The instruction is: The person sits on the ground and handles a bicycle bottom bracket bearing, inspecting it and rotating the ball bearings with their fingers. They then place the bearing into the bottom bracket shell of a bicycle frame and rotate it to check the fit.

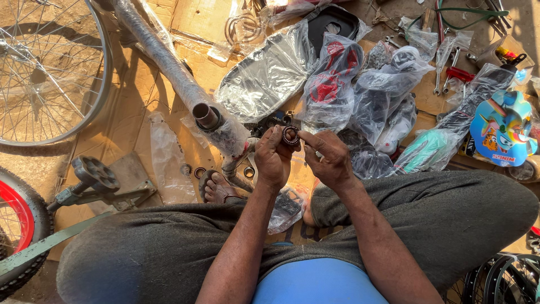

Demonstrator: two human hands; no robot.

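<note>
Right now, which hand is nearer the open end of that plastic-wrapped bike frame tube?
Left. The left hand is just right of the tube end; the right hand is farther right, beyond the small ring-shaped part.

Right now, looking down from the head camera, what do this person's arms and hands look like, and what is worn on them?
Both forearms are bare: no sleeves reach into view, and there are no gloves. The left hand and right hand show no ring, watch or bracelet that I can make out. Lower down are grey trousers and a blue top.
</note>
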